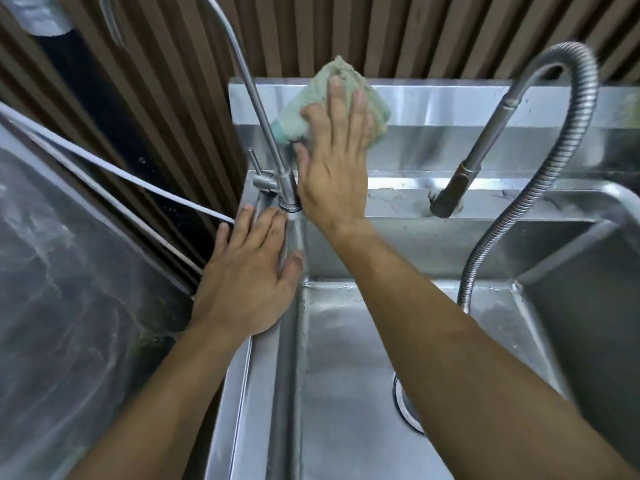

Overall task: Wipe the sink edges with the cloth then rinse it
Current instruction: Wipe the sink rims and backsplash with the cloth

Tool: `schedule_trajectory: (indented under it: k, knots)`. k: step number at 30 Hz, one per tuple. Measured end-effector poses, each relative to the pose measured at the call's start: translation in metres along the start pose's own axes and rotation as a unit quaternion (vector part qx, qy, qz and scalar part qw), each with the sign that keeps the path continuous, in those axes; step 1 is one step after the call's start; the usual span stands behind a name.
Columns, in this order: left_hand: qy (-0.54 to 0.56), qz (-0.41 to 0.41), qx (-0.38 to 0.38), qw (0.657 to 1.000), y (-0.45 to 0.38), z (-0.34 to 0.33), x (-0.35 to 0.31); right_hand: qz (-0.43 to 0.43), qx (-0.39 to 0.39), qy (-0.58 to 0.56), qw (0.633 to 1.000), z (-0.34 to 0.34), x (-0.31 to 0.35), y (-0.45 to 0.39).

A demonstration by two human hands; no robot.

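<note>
The wiping step is in hand: the right hand [334,157] lies flat with fingers spread, pressing the pale green cloth [341,98] against the upright steel back panel [450,109] at the far edge of the sink [346,341], just right of the slim tap [263,126]. The left hand [247,271] rests open and empty on the sink's left rim. Next the cloth likely needs sweeping along the remaining edges, working around the flexible hose tap [485,143], before rinsing
</note>
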State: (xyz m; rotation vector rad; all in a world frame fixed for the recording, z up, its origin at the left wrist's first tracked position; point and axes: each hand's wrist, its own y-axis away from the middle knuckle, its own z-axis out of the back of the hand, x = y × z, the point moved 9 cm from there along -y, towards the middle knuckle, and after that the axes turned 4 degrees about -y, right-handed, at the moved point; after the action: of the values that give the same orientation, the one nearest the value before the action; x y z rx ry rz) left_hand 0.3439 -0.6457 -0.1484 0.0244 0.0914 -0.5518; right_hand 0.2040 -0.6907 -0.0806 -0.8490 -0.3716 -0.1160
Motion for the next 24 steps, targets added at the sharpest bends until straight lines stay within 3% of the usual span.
schedule_trajectory:
  k: [2,4,7,9,10,12,14,18,24]
  knots:
    - [0.002,0.001,0.004,1.000,0.000,0.000,0.001,-0.033,-0.036,-0.034,0.998,0.006,-0.011,0.001]
    - [0.004,0.002,0.005,1.000,0.001,0.002,0.001,-0.119,-0.094,-0.087,0.985,0.023,-0.040,0.010]
    - [0.012,-0.003,0.009,1.000,0.002,0.002,0.001,-0.257,-0.174,-0.190,0.931,0.049,-0.087,0.026]
    - [0.015,-0.003,0.007,1.000,0.002,0.003,0.001,-0.295,-0.189,-0.225,0.909,0.057,-0.095,0.028]
    - [0.016,-0.002,0.005,1.000,0.002,0.003,0.000,-0.283,-0.184,-0.220,0.915,0.061,-0.088,0.025]
    - [0.019,0.000,0.002,1.000,0.001,0.002,0.000,-0.223,-0.137,-0.201,0.944,0.069,-0.062,0.021]
    - [0.027,0.002,-0.001,1.000,0.001,0.002,0.000,-0.163,-0.042,-0.172,0.971,0.066,-0.030,0.026]
    - [0.025,0.007,-0.006,1.000,0.003,0.002,0.001,-0.072,0.203,-0.169,0.962,0.012,0.008,0.053]
    - [0.011,0.000,-0.002,1.000,0.005,0.002,0.000,-0.014,0.288,-0.042,0.957,-0.003,0.001,0.060]
